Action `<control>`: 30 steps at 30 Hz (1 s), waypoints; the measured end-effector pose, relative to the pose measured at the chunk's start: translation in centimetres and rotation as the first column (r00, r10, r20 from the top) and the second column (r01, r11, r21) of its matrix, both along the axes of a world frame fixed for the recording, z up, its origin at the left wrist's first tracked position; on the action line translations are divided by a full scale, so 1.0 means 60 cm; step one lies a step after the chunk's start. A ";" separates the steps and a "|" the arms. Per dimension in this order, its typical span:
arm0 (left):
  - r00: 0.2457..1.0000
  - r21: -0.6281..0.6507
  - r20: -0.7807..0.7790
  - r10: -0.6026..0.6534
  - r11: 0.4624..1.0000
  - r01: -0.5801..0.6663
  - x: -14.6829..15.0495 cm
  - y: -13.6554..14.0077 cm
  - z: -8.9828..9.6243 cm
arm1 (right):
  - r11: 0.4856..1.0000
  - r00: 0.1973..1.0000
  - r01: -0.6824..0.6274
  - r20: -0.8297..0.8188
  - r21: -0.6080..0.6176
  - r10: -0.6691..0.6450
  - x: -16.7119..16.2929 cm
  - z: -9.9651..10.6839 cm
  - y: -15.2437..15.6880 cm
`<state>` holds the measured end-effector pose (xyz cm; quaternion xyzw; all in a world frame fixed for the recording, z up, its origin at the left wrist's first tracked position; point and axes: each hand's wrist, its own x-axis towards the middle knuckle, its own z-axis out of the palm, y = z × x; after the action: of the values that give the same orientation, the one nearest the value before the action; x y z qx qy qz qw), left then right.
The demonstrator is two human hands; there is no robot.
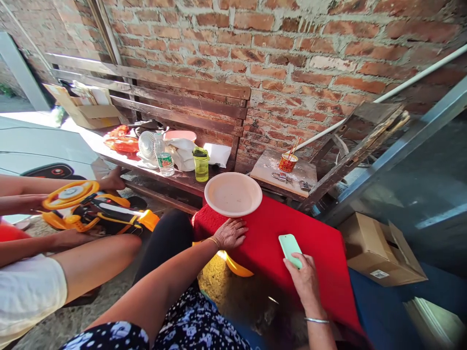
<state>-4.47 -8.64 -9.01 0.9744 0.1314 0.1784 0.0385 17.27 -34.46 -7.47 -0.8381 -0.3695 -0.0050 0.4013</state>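
Observation:
My left hand (230, 234) lies flat on the red cloth (270, 228), fingers stretched out and holding nothing. Just beyond its fingertips stands a shallow pale pink basin (233, 195); a few small specks show on its bottom. On the right, my right hand (305, 279) grips the lower end of a mint-green phone (289, 244). The phone's plain side faces up, over the red cloth. Whether the phone touches the cloth I cannot tell.
A person at left holds a toy with a yellow steering wheel (71, 193). On the wooden bench (182, 182) are a water bottle (166, 163), a green bottle (200, 165) and a small fan (147, 145). A paper cup (288, 162) and padlocks (281, 177) sit right; a cardboard box (379, 250) is nearby.

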 end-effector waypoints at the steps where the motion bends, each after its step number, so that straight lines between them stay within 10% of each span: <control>1: 1.000 0.003 0.005 0.000 1.000 0.000 0.000 0.000 0.000 | 0.998 0.998 0.067 -0.008 -0.021 -0.067 0.018 0.001 -0.020; 11: 1.000 -0.009 0.007 0.001 1.000 -0.001 0.003 -0.002 -0.001 | 0.735 0.771 0.581 -0.053 -0.350 -0.635 0.136 0.042 -0.206; 21: 1.000 -0.004 0.007 -0.008 1.000 0.008 0.004 0.001 -0.004 | 0.991 0.975 0.133 -0.178 -0.022 -0.135 0.001 0.023 -0.048; 25: 1.000 0.002 0.018 -0.001 1.000 0.001 0.001 0.002 -0.006 | 0.995 0.982 -0.097 -0.156 0.035 0.102 -0.057 0.003 -0.008; 30: 1.000 0.003 0.026 -0.003 1.000 0.003 0.000 0.003 -0.008 | 0.999 0.990 -0.014 -0.140 0.038 0.020 -0.042 0.008 -0.028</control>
<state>-4.48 -8.46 -9.47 0.9723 0.1290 0.1912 0.0389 14.78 -36.14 -6.97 -0.8256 -0.3473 0.0505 0.4418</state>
